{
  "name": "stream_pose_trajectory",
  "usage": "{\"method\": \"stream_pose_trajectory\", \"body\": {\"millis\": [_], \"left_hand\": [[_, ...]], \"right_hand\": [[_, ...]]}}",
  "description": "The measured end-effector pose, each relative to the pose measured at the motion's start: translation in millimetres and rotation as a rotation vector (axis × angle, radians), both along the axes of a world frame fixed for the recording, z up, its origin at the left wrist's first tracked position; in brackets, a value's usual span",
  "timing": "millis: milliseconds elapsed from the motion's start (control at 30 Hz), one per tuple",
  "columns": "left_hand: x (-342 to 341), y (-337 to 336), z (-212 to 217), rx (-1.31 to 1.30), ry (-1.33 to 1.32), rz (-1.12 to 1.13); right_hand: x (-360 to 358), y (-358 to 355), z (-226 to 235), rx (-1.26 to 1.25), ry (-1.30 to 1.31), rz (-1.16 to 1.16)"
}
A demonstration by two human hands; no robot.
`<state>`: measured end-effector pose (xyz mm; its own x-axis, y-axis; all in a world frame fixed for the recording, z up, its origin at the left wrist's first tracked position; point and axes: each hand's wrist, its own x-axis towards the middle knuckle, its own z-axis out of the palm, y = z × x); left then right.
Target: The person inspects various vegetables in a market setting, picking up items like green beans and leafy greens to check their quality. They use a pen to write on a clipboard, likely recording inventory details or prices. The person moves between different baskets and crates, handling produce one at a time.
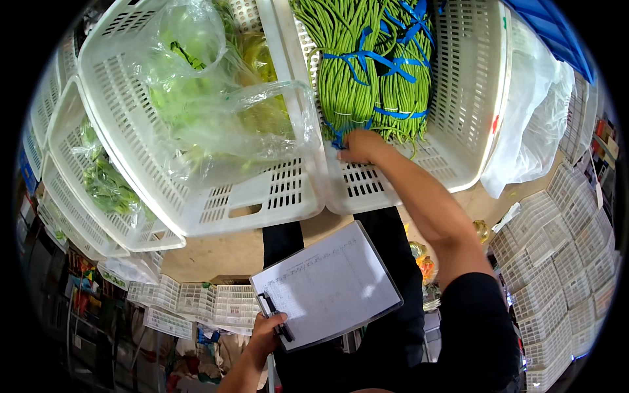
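My left hand [265, 333] grips a clipboard [327, 288] by its black clip, thumb on top. White sheets with a printed list lie on the board, tilted over my legs. My right hand [362, 147] reaches into a white crate, its fingers closed at the lower end of a bundle of long beans [347, 78]. Blue tape [338, 136] binds the bundle there, and my fingers hide part of that end. A second bundle of long beans [406, 85], also tied in blue, lies against it on the right.
The white slotted crate [472, 85] holds the beans. Left of it, another crate [124, 85] contains leafy greens in clear plastic bags [216, 105]. Smaller crates [72, 150] stand further left. A white plastic bag [531, 111] hangs at the right, near stacked crates [557, 255].
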<state>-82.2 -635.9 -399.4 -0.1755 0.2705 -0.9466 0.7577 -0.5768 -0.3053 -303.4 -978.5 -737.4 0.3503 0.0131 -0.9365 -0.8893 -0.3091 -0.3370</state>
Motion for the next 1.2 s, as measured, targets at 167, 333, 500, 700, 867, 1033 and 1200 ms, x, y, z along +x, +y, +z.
{"method": "stream_pose_trajectory", "body": {"millis": [167,333,500,700,867,1033,1200], "left_hand": [[0,-2,4,0.016,0.037,0.022],[2,11,-4,0.007,0.023,0.013],[-1,11,0,-0.034,0.026,0.056],[4,8,-1,0.012,0.031,0.041],[7,4,0,0.069,0.035,-0.006],[4,17,-2,0.094,0.046,-0.003],[4,19,-3,0.091,0.015,0.059]], "right_hand": [[-50,-7,70,-0.165,-0.039,0.009],[-155,-84,89,-0.513,0.407,0.059],[-107,-126,128,-1.033,0.017,-0.121],[25,-112,41,-1.022,-0.448,-0.238],[71,-120,-54,-1.074,-0.176,-0.001],[87,-119,-64,-1.038,-0.098,0.228],[114,-118,-58,-0.795,-0.186,-0.109]]}}
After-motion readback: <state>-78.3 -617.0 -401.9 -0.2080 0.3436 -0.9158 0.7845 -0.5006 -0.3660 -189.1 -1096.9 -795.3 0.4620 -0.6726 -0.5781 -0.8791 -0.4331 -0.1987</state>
